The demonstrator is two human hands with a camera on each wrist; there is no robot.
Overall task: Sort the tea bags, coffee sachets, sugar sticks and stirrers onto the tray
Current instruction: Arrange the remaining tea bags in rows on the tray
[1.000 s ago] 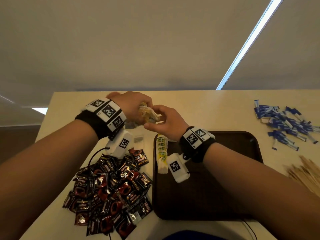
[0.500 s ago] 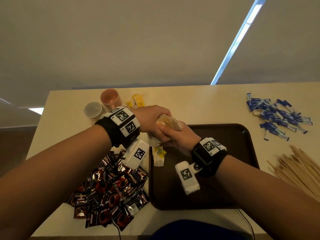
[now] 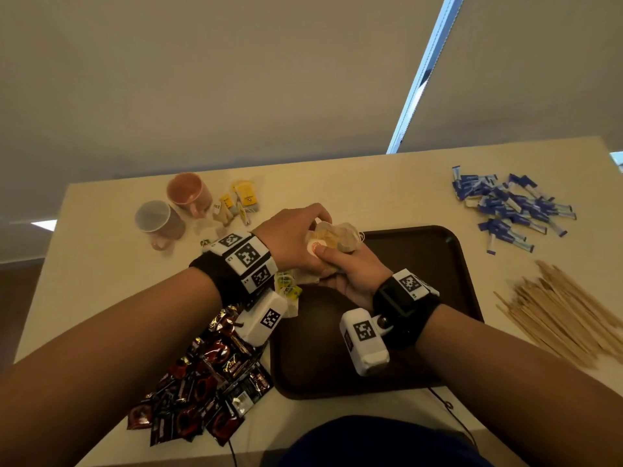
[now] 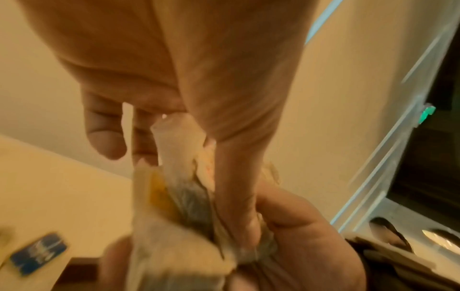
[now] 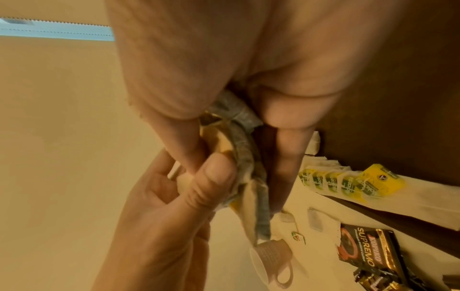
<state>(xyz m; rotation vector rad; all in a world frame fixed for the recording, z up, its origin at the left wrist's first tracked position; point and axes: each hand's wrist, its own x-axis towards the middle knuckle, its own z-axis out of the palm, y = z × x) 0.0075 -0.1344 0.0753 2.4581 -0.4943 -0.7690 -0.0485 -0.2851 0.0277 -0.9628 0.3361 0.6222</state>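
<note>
Red-and-black foil coffee sachets (image 3: 205,379) lie heaped left of the dark brown plastic tray (image 3: 451,284). Above its far-left corner, left hand (image 3: 290,241) and right hand (image 3: 350,274) both pinch a bunch of papery tea bags (image 3: 333,239), perhaps several.

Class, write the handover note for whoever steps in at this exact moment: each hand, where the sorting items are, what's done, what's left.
Left hand and right hand: both grip one bunch of tea bags above the tray's far left corner.
Done: a row of yellow-tagged tea bags lies at the tray's left edge.
Left: set down the held bunch; loose tea bags by the two mugs; coffee sachets left of the tray; sugar sticks and stirrers to its right, all on the table.
</note>
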